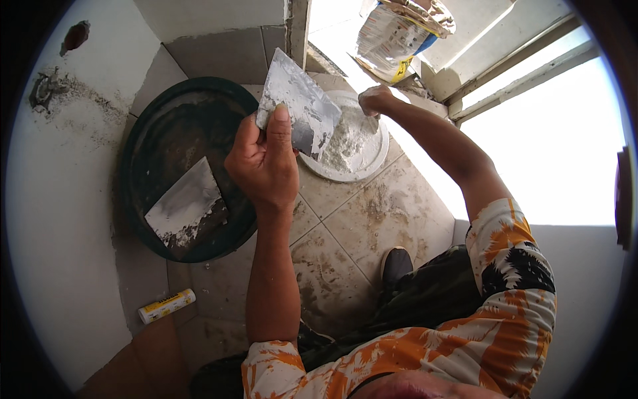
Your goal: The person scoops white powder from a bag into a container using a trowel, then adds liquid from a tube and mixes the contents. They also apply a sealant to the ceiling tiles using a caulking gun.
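Note:
My left hand (264, 156) is closed on a flat metal filling knife (292, 103), its blade tilted up and smeared with white paste; the thumb presses on its near face. Just beyond and to the right lies a round white tray (353, 178) bearing lumpy white powder or paste (345, 143). Over that tray's far right edge is my right hand (376, 101), closed like a fist; whatever it grips is hidden. A second flat blade (186, 203), also coated with white paste, rests on a large dark green round tub (133, 189) at the left.
An opened paper sack (392, 43) stands beyond the tray by the doorway. A white and yellow tube (167, 306) lies near the left wall. The tiled floor (332, 246) is stained. My shoe (397, 263) is close to the middle. A bright framed opening (545, 133) is on the right.

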The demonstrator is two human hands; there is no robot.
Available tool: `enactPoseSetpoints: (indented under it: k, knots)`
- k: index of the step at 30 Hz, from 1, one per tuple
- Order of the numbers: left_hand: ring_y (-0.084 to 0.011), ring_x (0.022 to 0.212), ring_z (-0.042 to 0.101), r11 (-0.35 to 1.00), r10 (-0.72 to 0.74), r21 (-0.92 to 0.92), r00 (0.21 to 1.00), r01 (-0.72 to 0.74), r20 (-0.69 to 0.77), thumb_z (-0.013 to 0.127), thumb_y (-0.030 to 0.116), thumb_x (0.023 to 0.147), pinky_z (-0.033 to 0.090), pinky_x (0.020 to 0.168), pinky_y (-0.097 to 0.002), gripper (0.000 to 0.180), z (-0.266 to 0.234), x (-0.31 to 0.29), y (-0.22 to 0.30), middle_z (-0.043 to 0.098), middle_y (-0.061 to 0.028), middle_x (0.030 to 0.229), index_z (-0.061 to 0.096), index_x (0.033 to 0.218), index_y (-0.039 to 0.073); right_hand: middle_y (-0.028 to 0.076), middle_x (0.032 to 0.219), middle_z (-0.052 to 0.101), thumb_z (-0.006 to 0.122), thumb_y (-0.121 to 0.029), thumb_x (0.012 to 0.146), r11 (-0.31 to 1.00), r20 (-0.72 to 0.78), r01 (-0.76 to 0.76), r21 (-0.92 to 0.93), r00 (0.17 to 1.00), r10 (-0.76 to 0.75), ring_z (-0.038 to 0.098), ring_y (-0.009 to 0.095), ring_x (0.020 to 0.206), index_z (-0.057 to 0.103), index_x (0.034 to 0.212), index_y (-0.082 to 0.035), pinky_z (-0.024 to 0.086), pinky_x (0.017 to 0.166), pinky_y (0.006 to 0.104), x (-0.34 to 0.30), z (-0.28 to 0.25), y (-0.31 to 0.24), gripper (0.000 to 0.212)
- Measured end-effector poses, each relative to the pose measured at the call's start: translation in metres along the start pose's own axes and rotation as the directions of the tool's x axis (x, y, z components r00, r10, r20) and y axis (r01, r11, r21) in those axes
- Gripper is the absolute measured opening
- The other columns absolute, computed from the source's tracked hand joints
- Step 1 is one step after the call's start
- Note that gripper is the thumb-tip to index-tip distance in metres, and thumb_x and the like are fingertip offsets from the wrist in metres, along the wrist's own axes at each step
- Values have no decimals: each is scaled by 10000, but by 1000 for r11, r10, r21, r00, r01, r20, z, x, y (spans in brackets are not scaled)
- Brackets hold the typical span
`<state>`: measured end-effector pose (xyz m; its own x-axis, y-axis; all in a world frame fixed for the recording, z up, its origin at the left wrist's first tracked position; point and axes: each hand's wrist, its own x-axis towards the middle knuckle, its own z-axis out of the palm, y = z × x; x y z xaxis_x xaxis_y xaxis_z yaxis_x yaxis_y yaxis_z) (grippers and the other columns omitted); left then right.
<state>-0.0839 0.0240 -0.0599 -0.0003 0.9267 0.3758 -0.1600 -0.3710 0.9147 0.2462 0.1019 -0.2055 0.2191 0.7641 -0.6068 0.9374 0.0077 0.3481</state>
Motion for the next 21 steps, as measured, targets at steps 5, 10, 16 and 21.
enactPoseSetpoints:
  k: [5,10,16,21]
  knots:
    - [-7,577,480,1000,11,16,1000,-10,-22,678,187,987,389,476,-202,275,1,2,3,588,31,663,594,790,14,64,941,758,718,-149,832,999,0,-46,-5,999,46,735,234,796,749,1040,-71,591,589,416,-11,-10,-6,224]
    - [-46,596,580,998,-5,63,1000,6,-3,667,209,989,481,474,-207,219,-1,1,-1,677,-16,771,683,925,0,52,1011,751,745,-162,821,994,-14,-106,17,994,106,733,248,856,735,1101,-69,588,534,432,11,-17,2,295]
    - [-49,600,579,1000,5,18,1000,-4,-18,662,209,991,475,475,-210,220,2,-1,0,675,-18,785,687,939,-4,74,1045,757,795,-174,759,994,-137,111,11,985,-108,742,281,908,760,1083,-113,624,602,472,9,-16,-9,332]
    - [-57,600,583,993,25,113,999,-22,-25,659,203,992,471,473,-218,223,-7,0,3,674,-17,788,685,939,-11,88,938,749,744,-128,695,981,-89,167,-103,980,-176,728,268,878,753,930,-115,579,663,403,-57,-40,-40,235]
